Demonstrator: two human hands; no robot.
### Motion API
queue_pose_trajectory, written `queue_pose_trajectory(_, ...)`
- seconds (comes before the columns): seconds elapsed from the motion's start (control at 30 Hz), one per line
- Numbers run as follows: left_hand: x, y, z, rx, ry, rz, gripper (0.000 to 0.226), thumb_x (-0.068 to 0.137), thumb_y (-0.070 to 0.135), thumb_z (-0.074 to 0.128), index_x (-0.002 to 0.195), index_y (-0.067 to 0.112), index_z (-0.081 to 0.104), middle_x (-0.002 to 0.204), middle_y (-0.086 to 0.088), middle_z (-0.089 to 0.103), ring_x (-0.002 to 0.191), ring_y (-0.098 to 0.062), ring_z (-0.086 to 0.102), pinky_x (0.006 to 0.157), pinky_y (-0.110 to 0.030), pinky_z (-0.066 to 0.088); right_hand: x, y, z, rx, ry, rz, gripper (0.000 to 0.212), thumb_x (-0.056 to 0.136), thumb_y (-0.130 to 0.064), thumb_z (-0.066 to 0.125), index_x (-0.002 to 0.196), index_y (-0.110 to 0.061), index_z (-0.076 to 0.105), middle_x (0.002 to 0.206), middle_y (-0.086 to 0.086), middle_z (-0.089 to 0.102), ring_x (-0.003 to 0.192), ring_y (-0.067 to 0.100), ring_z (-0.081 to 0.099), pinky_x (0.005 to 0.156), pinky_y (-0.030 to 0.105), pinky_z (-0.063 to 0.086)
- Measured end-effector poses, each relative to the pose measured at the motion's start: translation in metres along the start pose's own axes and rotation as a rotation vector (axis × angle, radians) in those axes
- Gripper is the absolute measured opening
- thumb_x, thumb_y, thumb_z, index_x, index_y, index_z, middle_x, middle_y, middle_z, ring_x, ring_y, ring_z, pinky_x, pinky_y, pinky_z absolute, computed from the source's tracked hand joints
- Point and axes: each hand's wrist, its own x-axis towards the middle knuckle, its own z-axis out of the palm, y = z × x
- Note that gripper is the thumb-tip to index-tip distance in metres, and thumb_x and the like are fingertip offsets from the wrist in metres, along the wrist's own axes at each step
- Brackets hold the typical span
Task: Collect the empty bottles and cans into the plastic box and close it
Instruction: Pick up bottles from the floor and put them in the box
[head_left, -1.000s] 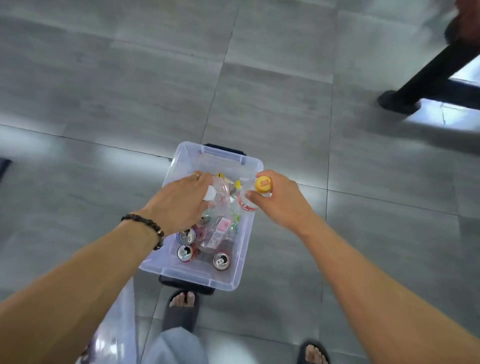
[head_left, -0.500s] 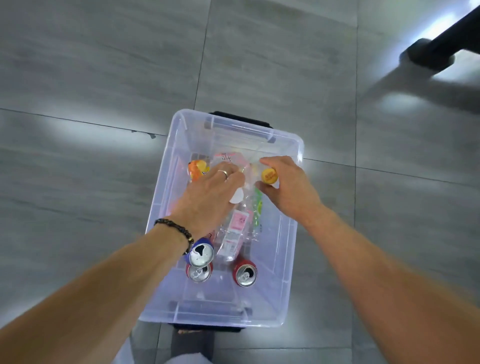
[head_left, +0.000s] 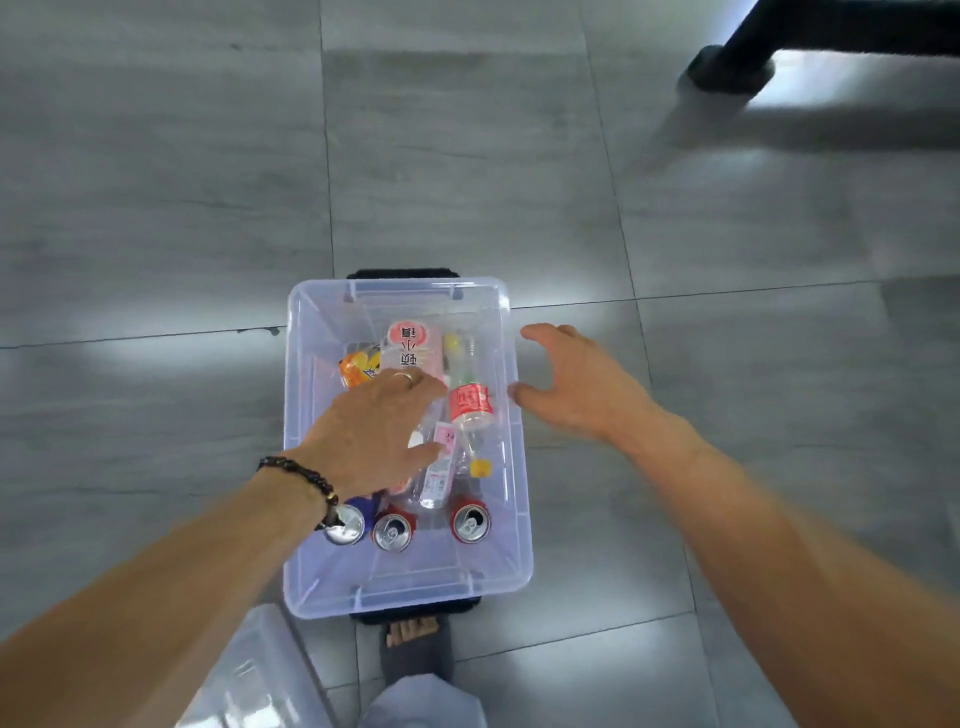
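While grey floor tiles (head_left: 467, 156) fill most of the view, the clear plastic box (head_left: 311, 571) sits open on them just ahead of a sandalled foot (head_left: 413, 636), with a black handle showing at each short end. Its clear lid (head_left: 249, 675) lies on the floor at the lower left, partly cut off by the frame. A black furniture leg (head_left: 732, 67) stands well apart at the upper right.

Over the box, the left hand (head_left: 374, 431) reaches in with fingers spread and relaxed, lying on or just above the bottles; contact is hard to judge from this angle. Just outside the box's right wall, the right hand (head_left: 582, 389) hovers with its fingers loosely curved around nothing.

Inside the box, a red-labelled bottle (head_left: 470, 405) with a yellow cap lies lengthwise, beside a pink-labelled bottle (head_left: 410, 348) and an orange packet or bottle (head_left: 358, 369). Three opened cans (head_left: 394, 532) stand upright along the near end. A beaded bracelet (head_left: 306, 475) circles the left wrist.
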Motion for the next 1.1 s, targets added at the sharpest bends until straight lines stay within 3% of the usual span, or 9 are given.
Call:
queue_pose_trajectory(0.17, -0.007, 0.07, -0.055, 0.075, -0.041, 0.103, 0.054, 0.087, 0.047, 0.057, 0.133, 0.027, 0.037, 0.126, 0.001, 0.05, 0.11, -0.02, 0.05, 0.085, -0.034, 0.046, -0.065, 0.017, -0.076, 0.082, 0.115, 0.05, 0.067, 0.084, -0.034, 0.065, 0.144, -0.02, 0.038, 0.134, 0.004, 0.049, 0.124, 0.022, 0.049, 0.097, 0.03, 0.041)
queue_pose_trajectory(0.4, -0.021, 0.213, -0.102, 0.159, -0.062, 0.29, 0.057, 0.088, 0.052, 0.052, 0.136, 0.025, 0.036, 0.125, 0.002, 0.048, 0.111, -0.018, 0.048, 0.089, -0.037, 0.045, -0.19, 0.069, -0.161, 0.094, 0.247, 0.12, 0.07, 0.083, -0.044, 0.063, 0.145, -0.025, 0.035, 0.139, 0.0, 0.046, 0.126, 0.019, 0.046, 0.101, 0.035, 0.042)
queue_pose_trajectory(0.67, -0.063, 0.403, -0.108, 0.259, -0.083, 0.493, 0.056, 0.087, 0.053, 0.051, 0.134, 0.029, 0.036, 0.125, 0.007, 0.046, 0.115, -0.015, 0.046, 0.089, -0.034, 0.044, -0.377, 0.16, -0.23, 0.115, 0.393, 0.284, 0.07, 0.084, -0.047, 0.062, 0.144, -0.025, 0.036, 0.136, 0.0, 0.047, 0.124, 0.021, 0.048, 0.101, 0.035, 0.041)
queue_pose_trajectory(0.93, -0.107, 0.616, -0.109, 0.338, -0.089, 0.749, 0.06, 0.087, 0.055, 0.05, 0.139, 0.03, 0.032, 0.129, 0.011, 0.045, 0.112, -0.011, 0.046, 0.09, -0.027, 0.042, -0.577, 0.255, -0.28, 0.145, 0.548, 0.462, 0.069, 0.084, -0.042, 0.064, 0.143, -0.018, 0.038, 0.138, 0.01, 0.048, 0.128, 0.027, 0.048, 0.108, 0.036, 0.036)
queue_pose_trajectory(1.1, -0.112, 0.729, -0.086, 0.407, -0.119, 0.908, 0.06, 0.087, 0.056, 0.05, 0.138, 0.03, 0.032, 0.131, 0.011, 0.046, 0.115, -0.012, 0.046, 0.084, -0.026, 0.039, -0.67, 0.315, -0.296, 0.188, 0.651, 0.601, 0.067, 0.084, -0.042, 0.065, 0.141, -0.016, 0.042, 0.133, 0.011, 0.053, 0.126, 0.029, 0.049, 0.106, 0.038, 0.037)
